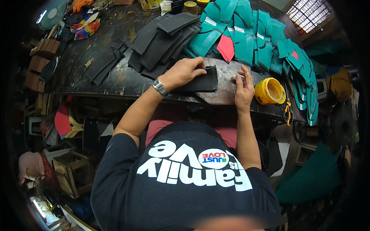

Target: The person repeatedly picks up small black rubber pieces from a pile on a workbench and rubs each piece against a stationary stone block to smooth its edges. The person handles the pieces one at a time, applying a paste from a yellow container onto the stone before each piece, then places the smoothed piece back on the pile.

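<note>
My left hand (185, 73), with a metal-banded watch (160, 87) on its wrist, rests over a flat black rectangular piece (206, 81) at the table's near edge. Its fingers are curled, with thumb and forefinger closed at the piece's upper part. Part of that piece is hidden under the hand. Over the worn grey board (225, 89), my right hand (244, 90) is raised with bent fingers pinched together around something small and pale that I cannot make out. Just right of it stands a yellow tub (269, 91) with pale, smeared contents.
Overlapping black pieces (162, 48) lie beyond my left hand. Teal cut pieces (246, 38) spread along the far right, with a red piece (226, 49) among them. Orange-handled scissors (288, 113) hang at the table's right edge. A fan (53, 14) stands at far left.
</note>
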A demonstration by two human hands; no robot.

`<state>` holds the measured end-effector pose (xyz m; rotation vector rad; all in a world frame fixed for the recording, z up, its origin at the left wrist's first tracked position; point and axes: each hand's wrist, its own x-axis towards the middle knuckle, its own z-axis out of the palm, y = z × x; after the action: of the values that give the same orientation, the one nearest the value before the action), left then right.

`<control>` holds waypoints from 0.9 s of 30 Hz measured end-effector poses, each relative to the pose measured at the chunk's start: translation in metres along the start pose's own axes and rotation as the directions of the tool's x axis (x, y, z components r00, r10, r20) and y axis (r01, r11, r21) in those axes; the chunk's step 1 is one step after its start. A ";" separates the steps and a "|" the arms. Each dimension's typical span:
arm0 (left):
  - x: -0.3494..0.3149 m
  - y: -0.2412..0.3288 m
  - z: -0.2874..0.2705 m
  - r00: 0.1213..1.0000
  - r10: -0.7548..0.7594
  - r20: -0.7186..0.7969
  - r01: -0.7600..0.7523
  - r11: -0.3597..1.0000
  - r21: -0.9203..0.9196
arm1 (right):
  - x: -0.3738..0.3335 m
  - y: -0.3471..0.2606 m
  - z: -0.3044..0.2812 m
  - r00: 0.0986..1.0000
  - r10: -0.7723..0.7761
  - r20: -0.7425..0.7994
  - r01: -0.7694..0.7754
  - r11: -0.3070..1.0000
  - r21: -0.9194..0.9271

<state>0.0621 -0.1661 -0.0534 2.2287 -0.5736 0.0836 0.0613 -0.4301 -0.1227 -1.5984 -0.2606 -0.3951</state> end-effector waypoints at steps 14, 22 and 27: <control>0.152 -0.093 -0.152 0.929 -0.131 -0.345 0.193 0.969 0.153 | 0.001 -0.004 -0.001 0.997 -0.007 0.071 0.019 0.987 -0.162; 0.139 -0.137 -0.102 0.854 -0.161 -0.495 0.360 0.869 0.339 | 0.002 -0.001 -0.004 0.995 0.017 0.097 0.000 0.984 -0.180; 0.088 -0.083 -0.126 0.787 -0.059 -0.614 0.115 0.992 0.051 | 0.003 -0.002 -0.002 0.996 0.022 0.085 -0.011 0.991 -0.135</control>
<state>0.1925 -0.0602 -0.0063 2.1340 -0.1030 0.7706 0.0629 -0.4324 -0.1197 -1.7512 -0.2918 -0.3367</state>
